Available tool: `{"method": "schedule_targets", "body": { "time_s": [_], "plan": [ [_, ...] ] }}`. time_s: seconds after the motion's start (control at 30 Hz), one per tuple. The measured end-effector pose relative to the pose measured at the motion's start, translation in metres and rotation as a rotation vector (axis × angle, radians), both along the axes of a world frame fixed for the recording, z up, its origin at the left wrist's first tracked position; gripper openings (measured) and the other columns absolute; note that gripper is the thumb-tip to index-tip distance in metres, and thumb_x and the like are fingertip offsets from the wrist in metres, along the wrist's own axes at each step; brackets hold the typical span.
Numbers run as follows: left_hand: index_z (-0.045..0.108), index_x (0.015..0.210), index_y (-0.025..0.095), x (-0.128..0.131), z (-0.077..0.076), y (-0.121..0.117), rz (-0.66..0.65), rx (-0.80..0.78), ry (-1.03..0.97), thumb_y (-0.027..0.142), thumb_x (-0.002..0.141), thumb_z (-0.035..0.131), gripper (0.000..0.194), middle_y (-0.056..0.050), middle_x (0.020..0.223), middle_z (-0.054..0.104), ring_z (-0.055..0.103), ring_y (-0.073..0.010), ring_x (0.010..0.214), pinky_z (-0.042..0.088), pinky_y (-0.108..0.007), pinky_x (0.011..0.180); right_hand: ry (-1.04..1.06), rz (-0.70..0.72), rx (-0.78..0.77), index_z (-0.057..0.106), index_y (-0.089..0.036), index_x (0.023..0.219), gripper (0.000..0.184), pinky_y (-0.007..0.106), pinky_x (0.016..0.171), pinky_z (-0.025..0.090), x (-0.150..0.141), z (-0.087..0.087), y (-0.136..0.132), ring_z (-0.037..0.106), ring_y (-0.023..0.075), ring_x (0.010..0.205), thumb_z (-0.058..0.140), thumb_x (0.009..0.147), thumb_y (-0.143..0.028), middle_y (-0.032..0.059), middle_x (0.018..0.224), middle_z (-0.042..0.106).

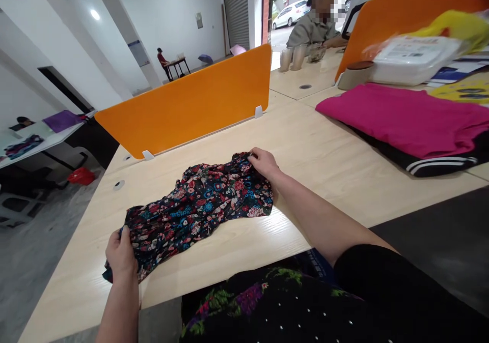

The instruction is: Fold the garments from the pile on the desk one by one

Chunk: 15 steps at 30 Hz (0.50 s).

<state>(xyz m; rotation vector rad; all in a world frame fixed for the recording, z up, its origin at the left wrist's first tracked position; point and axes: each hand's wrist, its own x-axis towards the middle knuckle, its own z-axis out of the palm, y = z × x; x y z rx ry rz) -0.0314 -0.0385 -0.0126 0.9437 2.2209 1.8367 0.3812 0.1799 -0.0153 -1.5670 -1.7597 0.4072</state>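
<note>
A dark floral garment (202, 195), printed with red, blue and pale flowers, lies stretched sideways across the pale wooden table (298, 149). It looks like a blouse or dress, with gathered, wrinkled cloth; which end is the collar I cannot tell. At its lower left end, my left hand (121, 254) is closed on the fabric, thumb on top. Its upper right end is pinched by my right hand (265, 163), between thumb and fingers. Between the two hands the cloth rests on the table top.
An orange divider (191, 101) stands along the table's far edge. To the right lie folded pink and black clothes (408, 119), a white plastic-wrapped package (416, 55) and a lidded cup (356, 75). Across the table sits a person (315, 30) beside several glasses (298, 57).
</note>
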Motion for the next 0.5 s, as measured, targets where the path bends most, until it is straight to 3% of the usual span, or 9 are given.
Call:
{"method": "schedule_targets", "body": {
  "time_s": [0.1, 0.2, 0.3, 0.37, 0.5],
  "plan": [
    [0.061, 0.079, 0.018, 0.004, 0.0, -0.005, -0.101, 0.118, -0.319, 0.037, 0.063, 0.07, 0.026, 0.004, 0.073, 0.064, 0.056, -0.0118, 0.066, 0.047, -0.025, 0.065, -0.045, 0.117, 0.051, 0.064, -0.019, 0.109, 0.029, 0.032, 0.085, 0.044, -0.012, -0.002, -0.009, 0.06, 0.0234, 0.099, 0.049, 0.084, -0.02, 0.0077, 0.107, 0.068],
    [0.061, 0.08, 0.017, 0.013, 0.003, -0.009, -0.162, 0.189, -0.472, 0.03, 0.061, 0.074, 0.026, 0.004, 0.074, 0.066, 0.059, -0.0094, 0.069, 0.049, -0.021, 0.068, -0.164, 0.357, 0.124, 0.058, -0.018, 0.122, 0.041, 0.034, 0.089, 0.043, -0.026, -0.001, -0.024, 0.056, 0.0249, 0.109, 0.059, 0.084, -0.031, 0.0101, 0.12, 0.063],
    [0.062, 0.083, 0.017, 0.02, 0.012, -0.019, -0.205, 0.215, -0.491, 0.033, 0.061, 0.077, 0.031, 0.003, 0.075, 0.068, 0.061, -0.0098, 0.068, 0.052, -0.022, 0.069, -0.373, 0.529, 0.133, 0.065, -0.019, 0.108, 0.024, 0.034, 0.086, 0.042, -0.032, 0.003, -0.034, 0.058, 0.0243, 0.104, 0.057, 0.086, -0.027, 0.0094, 0.109, 0.065],
    [0.062, 0.087, 0.019, 0.025, 0.019, -0.029, -0.229, 0.239, -0.472, 0.037, 0.061, 0.079, 0.036, 0.002, 0.078, 0.07, 0.063, -0.0113, 0.067, 0.054, -0.026, 0.07, -0.437, 0.462, 0.149, 0.067, -0.018, 0.095, 0.02, 0.034, 0.083, 0.042, -0.025, 0.008, -0.033, 0.06, 0.0226, 0.096, 0.048, 0.089, -0.017, 0.0093, 0.101, 0.066],
    [0.065, 0.098, 0.022, 0.037, 0.026, -0.047, -0.309, 0.157, -0.461, 0.041, 0.061, 0.081, 0.045, 0.0, 0.087, 0.072, 0.067, -0.0153, 0.075, 0.057, -0.032, 0.077, -0.461, 0.067, 0.082, 0.067, -0.013, 0.087, 0.022, 0.042, 0.081, 0.042, 0.003, 0.017, -0.021, 0.061, 0.0271, 0.086, 0.047, 0.082, -0.005, 0.0157, 0.091, 0.066]
  ]
}}
